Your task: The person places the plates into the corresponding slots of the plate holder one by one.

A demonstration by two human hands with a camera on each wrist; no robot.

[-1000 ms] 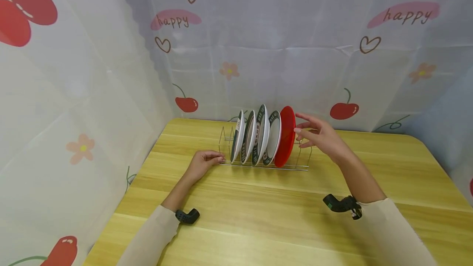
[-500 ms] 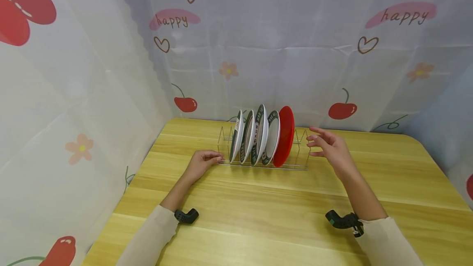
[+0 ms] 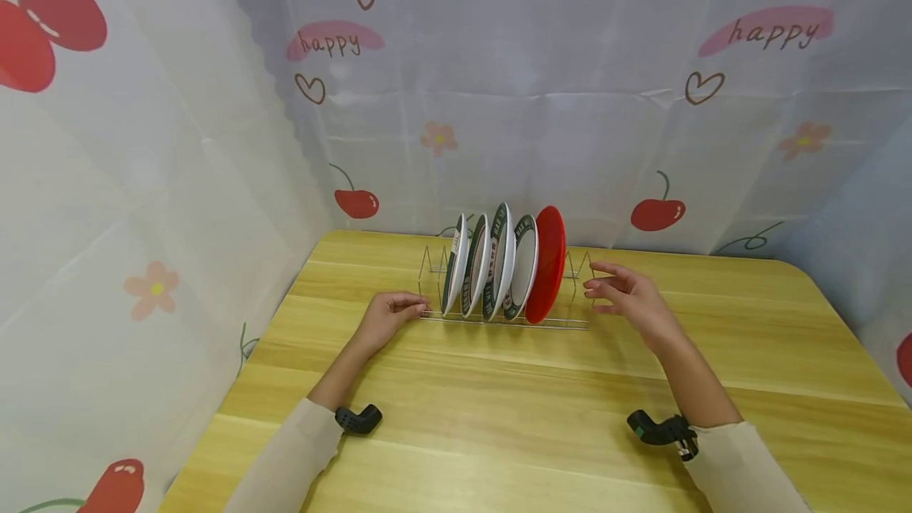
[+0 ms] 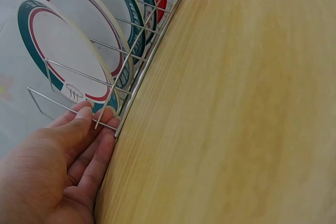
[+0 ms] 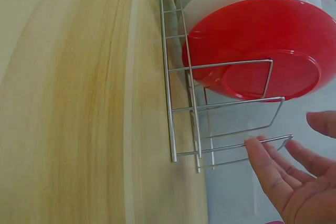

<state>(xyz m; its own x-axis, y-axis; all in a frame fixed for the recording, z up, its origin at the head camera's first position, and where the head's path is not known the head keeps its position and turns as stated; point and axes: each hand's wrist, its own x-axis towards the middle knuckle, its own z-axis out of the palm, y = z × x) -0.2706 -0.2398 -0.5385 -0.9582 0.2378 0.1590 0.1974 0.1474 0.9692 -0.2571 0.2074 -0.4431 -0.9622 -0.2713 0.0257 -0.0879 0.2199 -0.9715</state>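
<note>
A wire dish rack [image 3: 573, 328] stands near the back of the table. Upright in it is a row of several plates: white ones with dark green rims, such as the leftmost plate [image 4: 65, 51], and a red plate [image 3: 545, 267] at the right. My left hand [image 3: 385, 321] pinches the rack's left front corner, with thumb and fingers about the wire. At the other end, my right hand [image 3: 637, 303] has loosely bent fingers against the end wire. In the right wrist view, its thumb [image 5: 323, 123] is apart from the wire and nothing is gripped.
The wooden table [image 3: 463, 418] extends in front of the rack and to both sides. Behind it hangs a white curtain [image 3: 499, 141] printed with cherries, close to the plates. Black wrist cameras are strapped to the left wrist [image 3: 359, 419] and right wrist [image 3: 659, 427].
My right hand has left the red plate's side, moved right and down, and come to the rack's right end wire. The left hand has stayed at its corner.
</note>
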